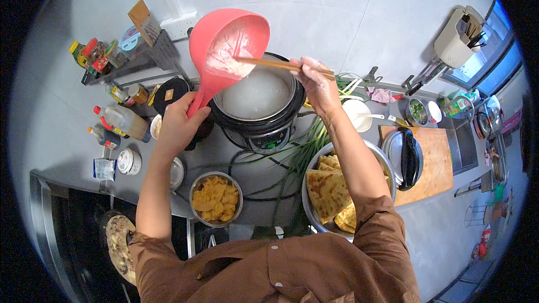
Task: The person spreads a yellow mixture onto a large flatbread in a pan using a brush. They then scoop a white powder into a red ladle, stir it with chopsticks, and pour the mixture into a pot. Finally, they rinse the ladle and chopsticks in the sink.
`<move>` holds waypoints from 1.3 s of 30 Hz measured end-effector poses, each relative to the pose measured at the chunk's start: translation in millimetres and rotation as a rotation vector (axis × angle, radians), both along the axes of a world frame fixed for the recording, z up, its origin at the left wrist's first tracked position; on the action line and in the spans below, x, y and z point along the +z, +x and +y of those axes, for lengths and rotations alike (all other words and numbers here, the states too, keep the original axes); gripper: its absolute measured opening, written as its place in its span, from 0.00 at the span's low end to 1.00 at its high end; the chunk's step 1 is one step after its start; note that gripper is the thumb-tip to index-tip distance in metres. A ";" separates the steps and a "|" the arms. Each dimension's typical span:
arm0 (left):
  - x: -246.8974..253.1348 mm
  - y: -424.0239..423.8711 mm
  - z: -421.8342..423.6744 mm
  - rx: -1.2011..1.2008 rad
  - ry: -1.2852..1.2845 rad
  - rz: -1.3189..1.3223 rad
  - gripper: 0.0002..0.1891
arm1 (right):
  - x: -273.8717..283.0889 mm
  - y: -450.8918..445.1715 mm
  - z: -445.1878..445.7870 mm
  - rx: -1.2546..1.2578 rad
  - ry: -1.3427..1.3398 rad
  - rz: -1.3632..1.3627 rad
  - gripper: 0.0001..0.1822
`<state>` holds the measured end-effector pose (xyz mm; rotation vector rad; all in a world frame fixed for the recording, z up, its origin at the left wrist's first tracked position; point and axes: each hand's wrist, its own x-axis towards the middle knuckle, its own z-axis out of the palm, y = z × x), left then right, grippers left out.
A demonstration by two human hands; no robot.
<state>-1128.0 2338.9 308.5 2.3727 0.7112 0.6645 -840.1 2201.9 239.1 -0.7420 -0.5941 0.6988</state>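
Note:
My left hand (180, 123) grips the handle of a large pink plastic ladle (200, 57), its bowl tilted towards an electric pressure cooker (269, 134). Wet whitish batter or dough (229, 57) coats the inside of the bowl. Between the fingers of my right hand (319, 86) are wooden chopsticks (278, 64), whose tips reach into that white mass. Pale, smeary residue clings to my right fingers. Below the ladle, the cooker's open inner pot holds cloudy whitish liquid (257, 94) with a foamy-looking surface.
Near me stand a steel bowl of yellow scrambled egg pieces (215, 198) and a large basin (308, 202) of flatbread wedges (328, 191). Green onions (294, 164) and a black cord lie between them. Bottles (126, 124) crowd the left; a cooker lid (406, 160) rests on a cutting board (433, 155).

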 end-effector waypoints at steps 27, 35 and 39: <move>-22.6 23.8 3.2 0.054 0.044 0.039 0.20 | 4.7 -7.6 -4.5 -0.191 -0.017 0.084 0.21; -16.9 27.9 -7.3 -0.032 -0.115 -0.144 0.18 | -13.6 -3.9 -1.7 -0.133 -0.030 0.142 0.20; -14.5 33.5 -9.0 -0.026 -0.190 -0.152 0.18 | -31.5 -17.9 -5.8 -0.042 -0.077 0.246 0.22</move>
